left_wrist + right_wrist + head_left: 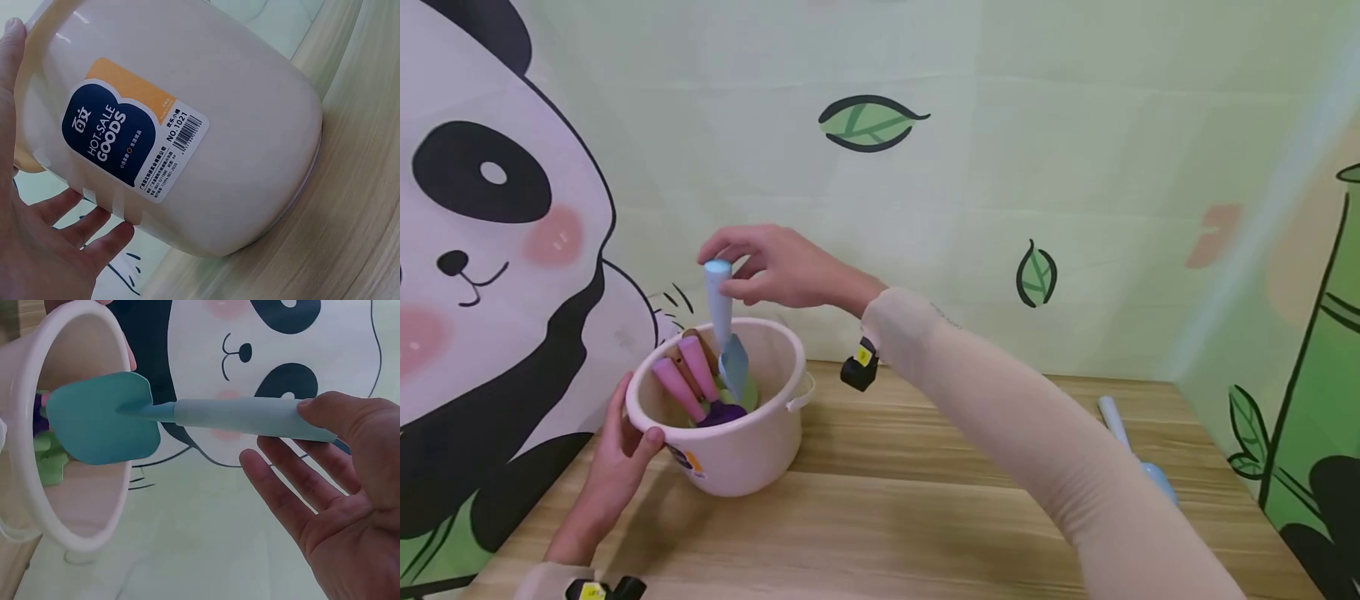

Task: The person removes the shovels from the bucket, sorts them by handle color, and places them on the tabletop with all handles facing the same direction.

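Observation:
My right hand (pixel 786 268) pinches the handle end of a blue toy shovel (pixel 721 312) between thumb and fingers. The shovel points downward, its teal blade (pixel 103 415) in the mouth of a pale pink bucket (pixel 741 454). At the bucket's left side my left hand (pixel 617 462) grips the rim, thumb toward the front. In the left wrist view its fingers lie against the wall near a printed label (pixel 131 131). Inside the bucket are tools with pink handles (pixel 698 367), a purple part (pixel 722 413) and a green piece (pixel 50 459); their lower ends are hidden.
The bucket stands on a wood-grain table (pixel 880 533) near the back wall. Far right on the table lies another light blue tool (pixel 1116 425), partly behind my right forearm. A printed cloth with a panda (pixel 497 242) and leaves covers the walls.

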A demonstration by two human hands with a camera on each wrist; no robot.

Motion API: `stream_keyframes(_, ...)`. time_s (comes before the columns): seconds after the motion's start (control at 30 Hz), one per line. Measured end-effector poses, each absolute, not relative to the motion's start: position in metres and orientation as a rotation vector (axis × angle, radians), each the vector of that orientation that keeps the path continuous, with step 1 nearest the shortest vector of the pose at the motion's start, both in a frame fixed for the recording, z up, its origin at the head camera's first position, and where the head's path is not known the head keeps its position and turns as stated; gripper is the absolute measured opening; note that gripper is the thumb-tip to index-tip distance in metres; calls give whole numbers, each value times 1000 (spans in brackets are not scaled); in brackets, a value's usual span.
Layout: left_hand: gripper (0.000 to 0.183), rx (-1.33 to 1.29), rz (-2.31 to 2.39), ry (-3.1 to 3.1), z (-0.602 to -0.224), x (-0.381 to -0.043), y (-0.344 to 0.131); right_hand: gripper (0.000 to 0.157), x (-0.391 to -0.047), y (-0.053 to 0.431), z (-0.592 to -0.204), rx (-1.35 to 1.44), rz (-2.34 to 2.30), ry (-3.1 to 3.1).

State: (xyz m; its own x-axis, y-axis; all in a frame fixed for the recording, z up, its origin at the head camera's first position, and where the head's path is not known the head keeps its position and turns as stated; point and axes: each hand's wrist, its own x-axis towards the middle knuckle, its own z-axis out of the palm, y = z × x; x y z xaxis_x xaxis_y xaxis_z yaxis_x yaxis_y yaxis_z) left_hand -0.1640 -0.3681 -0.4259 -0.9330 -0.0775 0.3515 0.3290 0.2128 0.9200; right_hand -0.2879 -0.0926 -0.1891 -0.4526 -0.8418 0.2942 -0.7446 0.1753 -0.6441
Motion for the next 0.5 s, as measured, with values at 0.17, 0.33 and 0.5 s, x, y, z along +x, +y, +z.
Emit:
stream_keyframes(0.17,79,-225,-1760,-2165,-426,-161,-368,38,-290,-75,-183,-1498,-1296,2328)
stream_keyframes(0.33,79,-228,-1769,-2167,-425,-162,-367,36,-297,-50,-183,-1467,-1419,2363)
stream_keyframes(0.5,78,-238,-1787,-2155,-427,-163,-366,30,-304,-25,-188,-1476,-1515,2343)
